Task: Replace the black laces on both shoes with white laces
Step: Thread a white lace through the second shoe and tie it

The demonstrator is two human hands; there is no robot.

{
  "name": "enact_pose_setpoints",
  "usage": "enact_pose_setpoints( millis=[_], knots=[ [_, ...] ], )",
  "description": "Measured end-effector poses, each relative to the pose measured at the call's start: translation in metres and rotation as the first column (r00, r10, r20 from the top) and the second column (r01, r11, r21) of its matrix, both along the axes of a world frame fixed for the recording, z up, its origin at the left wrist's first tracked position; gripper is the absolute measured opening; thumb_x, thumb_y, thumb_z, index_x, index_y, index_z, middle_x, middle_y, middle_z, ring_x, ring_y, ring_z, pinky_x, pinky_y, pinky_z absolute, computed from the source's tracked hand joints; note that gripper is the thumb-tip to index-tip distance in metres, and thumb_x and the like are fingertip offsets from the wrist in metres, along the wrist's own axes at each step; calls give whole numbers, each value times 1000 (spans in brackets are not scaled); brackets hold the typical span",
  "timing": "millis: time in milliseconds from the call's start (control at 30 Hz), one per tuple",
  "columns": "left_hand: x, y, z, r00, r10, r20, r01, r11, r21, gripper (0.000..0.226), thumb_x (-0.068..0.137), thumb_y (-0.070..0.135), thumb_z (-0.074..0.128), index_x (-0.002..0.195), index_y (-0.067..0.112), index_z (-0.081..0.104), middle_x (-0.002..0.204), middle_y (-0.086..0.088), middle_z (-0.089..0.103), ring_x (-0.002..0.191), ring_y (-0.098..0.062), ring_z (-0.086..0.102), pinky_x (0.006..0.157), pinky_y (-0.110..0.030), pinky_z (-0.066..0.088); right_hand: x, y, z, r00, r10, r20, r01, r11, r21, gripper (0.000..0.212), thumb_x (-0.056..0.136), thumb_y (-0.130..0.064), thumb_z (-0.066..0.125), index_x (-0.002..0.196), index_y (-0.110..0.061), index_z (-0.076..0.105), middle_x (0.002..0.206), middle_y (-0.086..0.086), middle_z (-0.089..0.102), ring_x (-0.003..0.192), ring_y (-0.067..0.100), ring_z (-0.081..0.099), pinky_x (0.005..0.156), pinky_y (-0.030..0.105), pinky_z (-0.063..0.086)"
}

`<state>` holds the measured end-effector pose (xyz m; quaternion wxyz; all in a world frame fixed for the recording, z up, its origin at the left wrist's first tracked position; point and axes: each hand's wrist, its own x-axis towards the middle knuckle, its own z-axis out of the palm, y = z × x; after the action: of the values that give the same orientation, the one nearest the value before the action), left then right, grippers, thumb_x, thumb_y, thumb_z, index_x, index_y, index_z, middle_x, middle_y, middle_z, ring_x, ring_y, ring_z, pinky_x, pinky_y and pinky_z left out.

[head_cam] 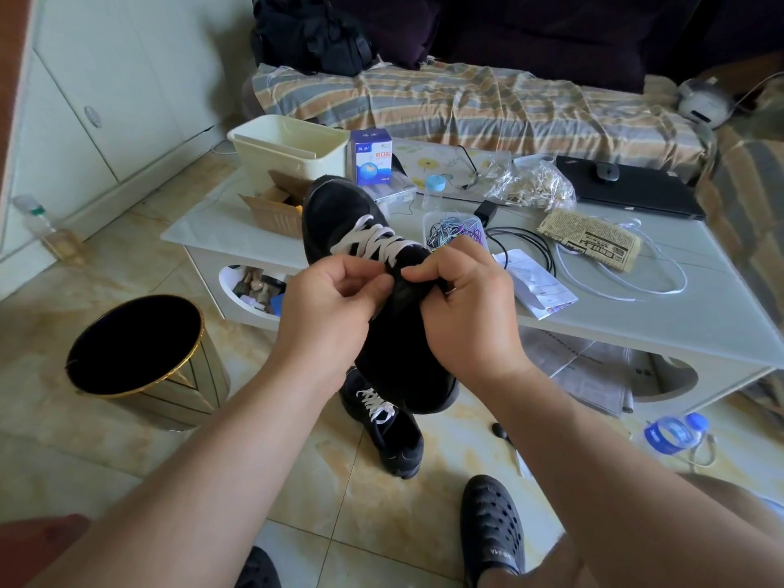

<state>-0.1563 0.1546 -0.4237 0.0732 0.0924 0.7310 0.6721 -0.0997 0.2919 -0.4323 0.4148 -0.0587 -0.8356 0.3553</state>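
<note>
Left hand (335,299) and right hand (462,299) both pinch at the tongue area of a black shoe (369,269) held in the air, covering its middle. Its white laces (369,241) show beyond the fingers. The shoe's long axis runs toe-away toward the table (700,299). Below it, a second white-laced shoe (388,426) lies on the floor. On the table stands a blue box (371,157) reading "创口贴".

A black shoe (339,210) with white laces (369,241) is held above a pale grey surface (679,299). Below the surface's edge, a second black shoe (394,439), also white-laced, lies on beige marbled floor tiles (127,265). Left of the surface stands a black bin (140,354) rimmed in gold. Behind it, a cloth (488,108) striped orange, grey and cream covers what appears to be a dark purple sofa (530,36).
</note>
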Motion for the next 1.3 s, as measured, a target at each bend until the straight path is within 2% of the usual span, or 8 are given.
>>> enact_pose_setpoints(
  millis=[233, 333, 500, 733, 867, 1100, 1200, 1300],
  knots=[
    [13, -7, 12, 838, -124, -531, -94, 926, -365, 15, 100, 24, 66, 100, 30, 52, 94, 14, 76, 80, -8, 66, 73, -33, 48, -2, 3, 3, 998, -18, 57, 21, 998, -53, 41, 74, 15, 58, 86, -17, 81, 83, 4, 62, 76, 11, 52, 68, 11, 41],
    [11, -6, 12, 826, -132, -548, -98, 924, -370, 19, 99, 18, 63, 99, 33, 51, 89, 12, 73, 72, -7, 60, 67, -29, 44, -2, 3, 4, 996, 0, 86, 4, 999, -55, 40, 74, 14, 59, 86, -17, 81, 84, 4, 63, 77, 8, 53, 69, 7, 38],
    [5, -5, 8, 734, -202, -649, -124, 899, -421, 27, 94, 5, 61, 102, 29, 68, 85, 7, 73, 76, -24, 64, 67, -46, 50, -2, 0, 0, 995, -4, 100, 5, 1000, -17, 40, 73, 16, 61, 85, -16, 82, 81, -2, 61, 73, 4, 52, 67, 7, 36],
    [2, -8, 2, 734, -214, -645, -118, 894, -431, 32, 96, 8, 62, 119, 30, 64, 96, 11, 75, 85, -25, 68, 74, -45, 53, -2, 1, 0, 995, 11, 97, -13, 1000, 24, 39, 72, 15, 61, 86, -16, 82, 81, 5, 61, 72, 13, 53, 66, 22, 44],
    [1, -9, 5, 766, -210, -608, -118, 883, -454, 23, 98, 14, 65, 110, 33, 69, 90, 13, 75, 80, -15, 66, 73, -39, 51, -1, -1, -3, 994, 21, 105, -25, 999, 39, 39, 72, 12, 59, 86, -16, 81, 82, 6, 61, 73, 19, 57, 67, 30, 47],
    [-5, -13, 4, 707, -319, -631, -181, 781, -597, 12, 98, 20, 59, 101, 31, 64, 98, 7, 67, 91, -32, 63, 74, -50, 52, -1, -5, -3, 994, 17, 110, -30, 993, 118, 36, 71, 8, 56, 84, -15, 81, 79, 3, 56, 67, 22, 53, 60, 32, 41],
    [-8, -16, 13, 738, -210, -641, -210, 831, -514, 12, 102, 16, 53, 102, 27, 58, 101, 9, 66, 95, -27, 61, 79, -45, 48, -5, -1, -7, 986, -21, 168, -4, 990, 143, 39, 71, 6, 56, 86, -18, 82, 77, -2, 53, 66, 21, 51, 58, 33, 41],
    [-12, -20, 38, 854, -37, -518, -12, 996, -91, 13, 110, 17, 39, 105, 24, 48, 88, 13, 72, 82, -13, 68, 82, -33, 53, -5, 5, -13, 959, -37, 279, 8, 994, 106, 42, 74, 7, 57, 90, -22, 82, 82, 1, 57, 72, 25, 56, 65, 37, 51]
  ],
)
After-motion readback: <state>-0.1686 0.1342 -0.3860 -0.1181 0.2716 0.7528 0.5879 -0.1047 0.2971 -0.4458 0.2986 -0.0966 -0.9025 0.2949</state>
